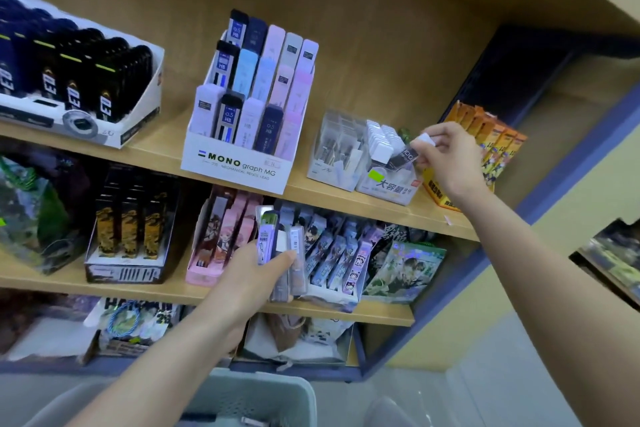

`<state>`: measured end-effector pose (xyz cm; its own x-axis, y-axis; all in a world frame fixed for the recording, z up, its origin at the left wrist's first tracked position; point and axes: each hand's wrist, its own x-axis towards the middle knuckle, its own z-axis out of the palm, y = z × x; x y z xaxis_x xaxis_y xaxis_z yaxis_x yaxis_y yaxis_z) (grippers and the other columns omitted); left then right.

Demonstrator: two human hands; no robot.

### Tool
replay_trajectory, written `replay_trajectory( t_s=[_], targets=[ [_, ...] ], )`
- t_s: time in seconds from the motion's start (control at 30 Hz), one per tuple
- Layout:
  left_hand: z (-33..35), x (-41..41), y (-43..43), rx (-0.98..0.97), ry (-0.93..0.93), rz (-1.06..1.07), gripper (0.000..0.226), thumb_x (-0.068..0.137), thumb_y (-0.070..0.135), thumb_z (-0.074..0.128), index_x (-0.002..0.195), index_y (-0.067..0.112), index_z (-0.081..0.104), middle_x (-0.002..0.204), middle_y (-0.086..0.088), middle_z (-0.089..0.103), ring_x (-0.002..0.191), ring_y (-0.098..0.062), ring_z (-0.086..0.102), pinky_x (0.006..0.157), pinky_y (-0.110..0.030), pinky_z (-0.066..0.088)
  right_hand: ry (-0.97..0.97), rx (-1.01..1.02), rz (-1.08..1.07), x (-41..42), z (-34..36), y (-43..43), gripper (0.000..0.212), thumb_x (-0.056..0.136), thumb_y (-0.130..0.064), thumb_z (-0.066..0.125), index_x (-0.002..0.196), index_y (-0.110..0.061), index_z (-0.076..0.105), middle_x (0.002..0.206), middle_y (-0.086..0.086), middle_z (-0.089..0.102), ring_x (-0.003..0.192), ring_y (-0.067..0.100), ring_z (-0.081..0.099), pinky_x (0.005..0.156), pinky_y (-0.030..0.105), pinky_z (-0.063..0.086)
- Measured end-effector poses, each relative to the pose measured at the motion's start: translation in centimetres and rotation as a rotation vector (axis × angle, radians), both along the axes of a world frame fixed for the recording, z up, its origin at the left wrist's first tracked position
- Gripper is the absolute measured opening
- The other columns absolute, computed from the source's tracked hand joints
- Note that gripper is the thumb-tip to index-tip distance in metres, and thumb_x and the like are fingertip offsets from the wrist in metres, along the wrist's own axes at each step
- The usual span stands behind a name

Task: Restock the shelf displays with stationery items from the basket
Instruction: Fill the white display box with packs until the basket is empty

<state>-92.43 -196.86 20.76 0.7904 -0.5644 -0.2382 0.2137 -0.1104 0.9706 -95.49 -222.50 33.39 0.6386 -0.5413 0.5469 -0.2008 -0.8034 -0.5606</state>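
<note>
The right hand (446, 158) is raised to the upper shelf (159, 152); its thumb and fingers pinch one dark lead case (407, 156) near its white cap; the case is tilted, and its lower end is at the top of a small white display box (391, 189); whether this end is already inside the box, I cannot tell. In the same box stands a row of white-capped cases (381, 142), close one behind another. The box sits on the upper shelf, just beside a clear box (332, 156) on its left, with an orange box (491, 140) near on its right; further to the left stands a big MONO box (235, 166) with cases in rising rows.

The left hand (249, 274) is lower, in front of the middle shelf (138, 289); its fingers are curled round a bundle of lead cases (287, 253), held nearly upright; one of them has a purple label and a green top. A grey basket (256, 392) is at the bottom edge, under both arms; what lies in it is too blurred to tell.
</note>
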Motion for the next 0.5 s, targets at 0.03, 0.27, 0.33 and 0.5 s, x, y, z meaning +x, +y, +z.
replay_trajectory(
  t_s=[0.03, 0.27, 0.33, 0.5],
  targets=[
    [-0.1, 0.1, 0.0, 0.005, -0.007, 0.004, 0.029, 0.095, 0.03, 0.054, 0.107, 0.006, 0.063, 0.111, -0.021, 0.065, 0.081, -0.019, 0.059, 0.073, -0.03, 0.045, 0.001, 0.003, 0.008, 0.0, 0.1, -0.3, 0.015, 0.087, -0.014, 0.066, 0.085, -0.018, 0.052, 0.081, 0.009, 0.061, 0.065, 0.019, 0.059, 0.062, 0.032, 0.051],
    [-0.3, 0.5, -0.1, -0.004, 0.01, 0.022, 0.024, 0.096, 0.027, 0.054, 0.104, 0.008, 0.066, 0.092, -0.002, 0.069, 0.079, -0.014, 0.063, 0.071, -0.028, 0.043, 0.23, -0.222, 0.076, 0.9, 0.6, -0.6, 0.01, 0.081, -0.012, 0.072, 0.088, -0.011, 0.066, 0.078, -0.001, 0.056, 0.068, 0.011, 0.05, 0.063, 0.013, 0.043],
    [-0.2, 0.4, -0.1, -0.004, 0.011, 0.029, 0.02, 0.095, 0.026, 0.054, 0.099, 0.011, 0.067, 0.094, -0.005, 0.071, 0.087, -0.019, 0.065, 0.079, -0.033, 0.046, 0.239, -0.284, 0.052, 1.4, 0.2, -0.5, 0.016, 0.08, -0.011, 0.074, 0.094, -0.009, 0.068, 0.085, 0.001, 0.056, 0.072, 0.013, 0.051, 0.072, 0.024, 0.046],
    [-0.1, 0.4, -0.3, -0.006, 0.025, 0.035, 0.014, 0.095, 0.023, 0.055, 0.098, 0.014, 0.066, 0.087, -0.004, 0.072, 0.07, -0.013, 0.069, 0.056, -0.02, 0.048, 0.171, -0.261, -0.018, 1.8, -1.0, -0.3, 0.022, 0.085, -0.005, 0.068, 0.105, -0.007, 0.062, 0.099, 0.0, 0.05, 0.073, 0.008, 0.053, 0.073, 0.034, 0.054]
  ],
)
